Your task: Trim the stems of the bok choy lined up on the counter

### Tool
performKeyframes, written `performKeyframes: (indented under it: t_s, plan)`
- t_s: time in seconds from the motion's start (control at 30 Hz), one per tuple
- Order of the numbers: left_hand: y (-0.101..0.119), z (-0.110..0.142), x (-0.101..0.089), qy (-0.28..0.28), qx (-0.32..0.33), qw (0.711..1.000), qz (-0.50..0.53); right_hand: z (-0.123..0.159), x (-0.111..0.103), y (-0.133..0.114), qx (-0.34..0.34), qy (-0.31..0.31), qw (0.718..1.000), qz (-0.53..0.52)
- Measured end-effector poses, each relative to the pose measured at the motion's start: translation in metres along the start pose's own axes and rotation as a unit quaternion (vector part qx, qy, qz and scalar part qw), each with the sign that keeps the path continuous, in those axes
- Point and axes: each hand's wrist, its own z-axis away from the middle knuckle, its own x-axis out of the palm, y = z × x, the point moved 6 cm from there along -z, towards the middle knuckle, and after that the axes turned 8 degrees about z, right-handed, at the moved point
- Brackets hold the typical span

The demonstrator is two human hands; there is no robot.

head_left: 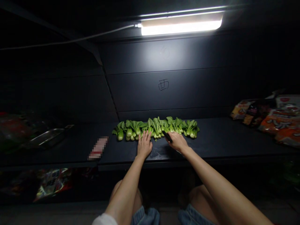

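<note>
1. Landmark: row of small green-and-white bok choy [156, 128], lying side by side, leaves away from the person, along the far part of the tabletop.
2. Surface: matte black tabletop [211, 140], with a wet-looking smear just in front of the row.
3. Left hand [144, 144]: at the row's near edge, fingers [142, 136] spread, tips touching the pale bases.
4. Right hand [177, 141]: just right of the left hand, fingers curled around a slim black tool [167, 136], probably a knife. Its tip reaches the row; the rest is hidden or too dark to tell.
5. Left of the row: shiny rectangular steel tray [48, 138], well apart, and a pixelated, unreadable rectangular object [98, 147], nearer.
6. Right of the row: heap of orange-and-white plastic food packets [278, 122], well apart.
7. Behind the row: dark grey panelled wall [164, 93], with a hand-drawn character [163, 85] directly above.
8. Above the row: bright white tube lamp [181, 27] fed by a white cable [82, 37].
9. Below and left of the row, under the tabletop: colourful printed packet [53, 184].
</note>
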Motion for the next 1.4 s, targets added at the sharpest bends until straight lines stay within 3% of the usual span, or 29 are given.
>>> performKeyframes:
  t_s: [0.53,0.8,1.4]
  plan:
    - [0.0,-0.001,0.001,-0.006,0.002,1.0,-0.004,0.011,-0.007,0.028,0.044,0.002,0.999,-0.001]
    - [0.0,0.0,0.001,-0.005,0.004,1.0,-0.007,0.018,-0.002,0.041,0.055,-0.04,0.997,0.034]
    - [0.0,0.0,0.0,0.003,0.01,1.0,-0.007,0.037,-0.007,0.075,0.091,-0.026,0.995,0.043]
